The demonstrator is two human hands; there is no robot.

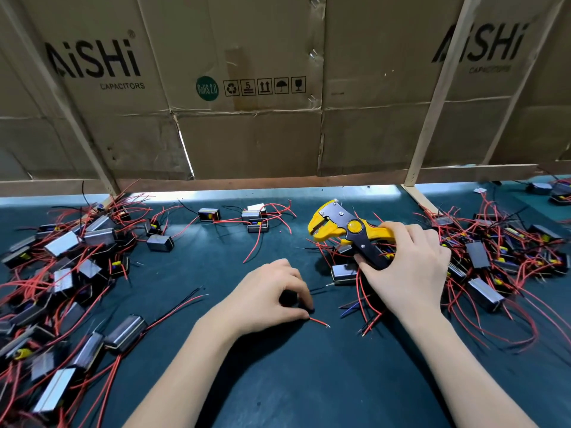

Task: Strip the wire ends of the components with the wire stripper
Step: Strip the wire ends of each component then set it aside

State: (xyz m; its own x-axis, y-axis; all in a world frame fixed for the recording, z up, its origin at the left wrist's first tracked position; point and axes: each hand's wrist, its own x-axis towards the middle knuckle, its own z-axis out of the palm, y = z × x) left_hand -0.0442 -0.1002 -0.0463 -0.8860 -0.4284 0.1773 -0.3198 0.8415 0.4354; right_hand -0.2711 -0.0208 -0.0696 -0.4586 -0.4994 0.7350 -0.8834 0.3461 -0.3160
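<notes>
My right hand (408, 267) grips the handles of a yellow and black wire stripper (346, 228), jaws pointing left, held just above a heap of components. My left hand (265, 296) rests on the dark green mat with its fingers pinched on a small black component; a short red wire (319, 322) with a bare tip sticks out to the right of the fingers, and a black wire runs off behind them. The component itself is mostly hidden under the fingers.
A large pile of black box components with red and black wires (61, 273) covers the left of the mat, another pile (494, 257) lies at the right. A few loose components (256, 219) sit at the back. A cardboard wall (247, 118) and wooden struts (432, 118) close off the rear.
</notes>
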